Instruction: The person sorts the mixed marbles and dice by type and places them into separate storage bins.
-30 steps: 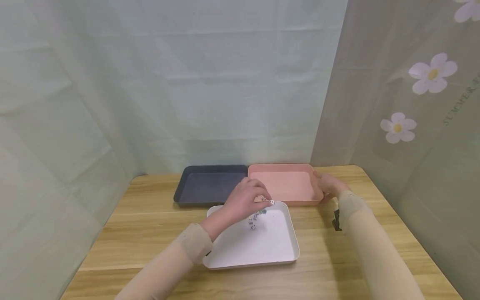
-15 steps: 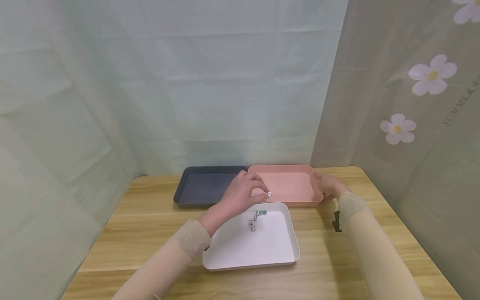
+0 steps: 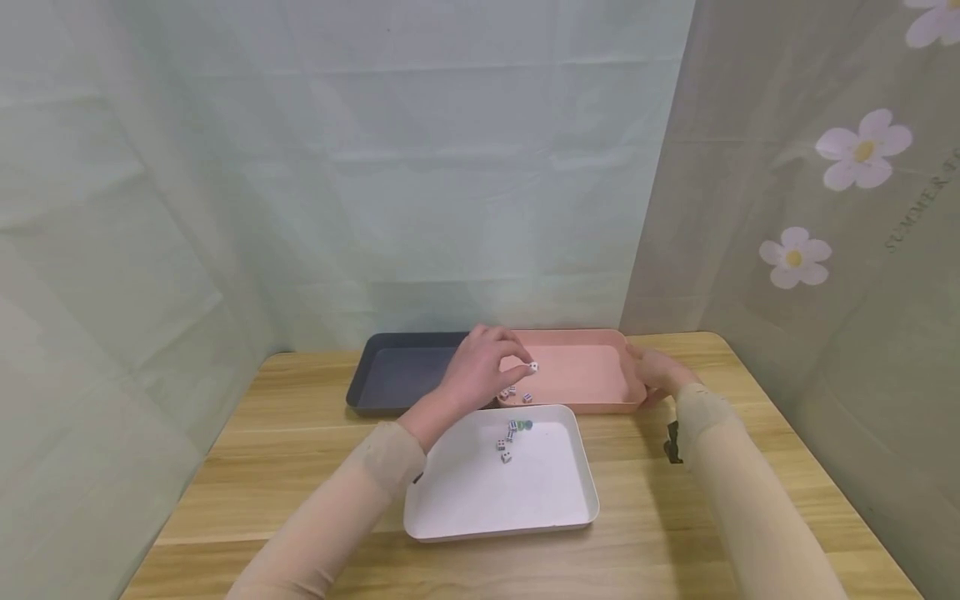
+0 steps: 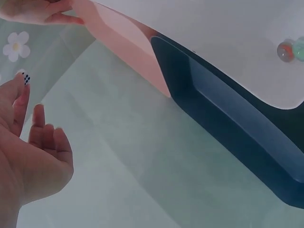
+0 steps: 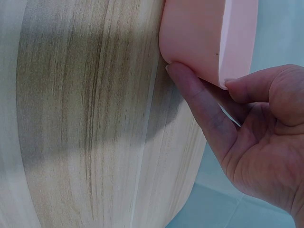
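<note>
In the head view, we lose the right end of the dark tray behind the left hand. Dice in the white tray are too small for us to read; lettering at right runs off the edge. In the left wrist view, the edge cuts 1 green marble.

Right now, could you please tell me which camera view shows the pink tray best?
The head view: most of the pink tray shows, inside and rim, though the left hand hides some. The left wrist view shows only a strip, the right wrist view only one corner.
</note>
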Demonstrator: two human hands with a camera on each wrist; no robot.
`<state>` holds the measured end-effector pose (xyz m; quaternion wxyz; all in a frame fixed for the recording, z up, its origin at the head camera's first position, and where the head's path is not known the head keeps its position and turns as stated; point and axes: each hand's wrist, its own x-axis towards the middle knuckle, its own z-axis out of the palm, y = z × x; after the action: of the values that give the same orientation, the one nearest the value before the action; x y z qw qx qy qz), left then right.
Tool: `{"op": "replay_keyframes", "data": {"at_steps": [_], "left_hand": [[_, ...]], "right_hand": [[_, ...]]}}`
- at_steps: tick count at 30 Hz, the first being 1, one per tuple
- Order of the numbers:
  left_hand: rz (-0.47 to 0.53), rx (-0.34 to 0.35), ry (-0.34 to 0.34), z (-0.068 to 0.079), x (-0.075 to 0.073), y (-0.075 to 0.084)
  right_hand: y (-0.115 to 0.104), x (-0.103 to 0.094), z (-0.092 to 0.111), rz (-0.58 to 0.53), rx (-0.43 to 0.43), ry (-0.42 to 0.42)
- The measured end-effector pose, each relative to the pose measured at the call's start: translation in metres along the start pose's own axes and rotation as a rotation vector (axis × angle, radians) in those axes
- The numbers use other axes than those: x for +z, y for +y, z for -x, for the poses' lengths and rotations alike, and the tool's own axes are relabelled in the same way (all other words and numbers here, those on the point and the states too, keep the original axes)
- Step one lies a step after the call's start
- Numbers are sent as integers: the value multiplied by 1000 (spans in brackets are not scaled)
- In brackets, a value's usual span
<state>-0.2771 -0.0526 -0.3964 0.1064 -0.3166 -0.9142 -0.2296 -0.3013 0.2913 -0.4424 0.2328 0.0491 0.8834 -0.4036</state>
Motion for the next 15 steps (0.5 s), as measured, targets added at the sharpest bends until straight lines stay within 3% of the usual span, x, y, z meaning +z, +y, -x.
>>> {"op": "replay_keyframes", "data": {"at_steps": [15], "left_hand": [[-31, -86, 1, -8, 5, -16]], "right_hand": [[0, -1, -1, -11, 3, -2]]}}
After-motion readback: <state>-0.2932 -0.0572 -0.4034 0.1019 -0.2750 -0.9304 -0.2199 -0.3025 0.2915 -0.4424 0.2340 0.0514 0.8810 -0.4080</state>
